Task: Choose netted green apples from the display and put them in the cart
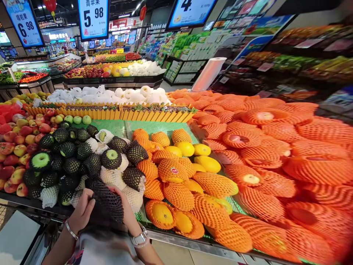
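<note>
Black foam-net-sleeved fruit [107,204] sat clasped between left hand [82,211] and right hand [127,209], fingers curled round it; its contents hidden.

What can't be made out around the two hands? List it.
- Fruit inside the black net sleeve, head view: hidden by sleeve and hands.
- Right hand: mostly behind the sleeve.
- Left hand: fingertips tucked under it.
- Orange-netted fruit at right: blurred, cut by the edge.

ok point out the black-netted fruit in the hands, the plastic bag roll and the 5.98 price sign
black-netted fruit [107,206], head view, middle of its netting
plastic bag roll [209,73], head view, mid-roll
5.98 price sign [93,16], head view, on the digits
</note>
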`<state>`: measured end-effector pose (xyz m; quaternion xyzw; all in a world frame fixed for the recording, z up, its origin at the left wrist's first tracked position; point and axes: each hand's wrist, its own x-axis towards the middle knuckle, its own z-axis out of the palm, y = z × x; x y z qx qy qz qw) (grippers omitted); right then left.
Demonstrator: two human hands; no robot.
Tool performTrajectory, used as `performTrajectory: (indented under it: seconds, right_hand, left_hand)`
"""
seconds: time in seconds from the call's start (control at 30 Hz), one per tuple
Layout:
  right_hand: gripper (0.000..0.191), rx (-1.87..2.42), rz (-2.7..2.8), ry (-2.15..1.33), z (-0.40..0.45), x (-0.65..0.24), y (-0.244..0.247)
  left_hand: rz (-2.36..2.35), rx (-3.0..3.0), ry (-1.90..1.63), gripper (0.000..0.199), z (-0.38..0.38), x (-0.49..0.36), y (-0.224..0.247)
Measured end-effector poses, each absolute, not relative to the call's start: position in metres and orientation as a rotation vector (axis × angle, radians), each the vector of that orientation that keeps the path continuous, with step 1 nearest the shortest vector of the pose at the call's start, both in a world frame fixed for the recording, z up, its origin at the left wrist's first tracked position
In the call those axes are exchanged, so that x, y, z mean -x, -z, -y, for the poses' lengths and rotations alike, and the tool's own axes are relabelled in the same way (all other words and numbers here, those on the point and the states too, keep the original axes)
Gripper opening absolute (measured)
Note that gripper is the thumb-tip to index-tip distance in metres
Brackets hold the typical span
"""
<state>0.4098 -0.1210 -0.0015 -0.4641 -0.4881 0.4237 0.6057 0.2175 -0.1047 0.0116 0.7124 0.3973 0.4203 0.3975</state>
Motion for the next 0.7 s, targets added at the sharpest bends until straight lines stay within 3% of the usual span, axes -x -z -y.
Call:
performTrajectory:
  seconds: [0.1, 0.23, 0.37, 0.47, 0.7]
  right_hand:
    - [0.027, 1.103, 0.879, -0.814, 0.124, -0.418, 0.0]
    - [0.021, 1.066, 0.784, -0.606, 0.133, -0.432, -0.007]
    - [0.024, 1.126, 1.078, -0.775, 0.136, -0.427, -0.006]
    - [0.02, 1.038, 0.98, -0.909, 0.131, -0.419, -0.001]
    - [0.026, 1.099, 0.938, -0.787, 0.131, -0.426, 0.001]
  left_hand:
    - [-1.14, -1.721, -1.085, 0.041, 0.098, -0.223, -0.018]
    - [-1.196, -1.606, -1.131, 0.043, 0.093, -0.221, -0.02]
    - [-1.12, -1.487, -1.068, 0.045, 0.095, -0.222, -0.009]
    - [-1.064, -1.418, -0.98, 0.057, 0.097, -0.223, 0.0]
    - [-1.02, -1.555, -0.608, 0.078, 0.096, -0.221, -0.011]
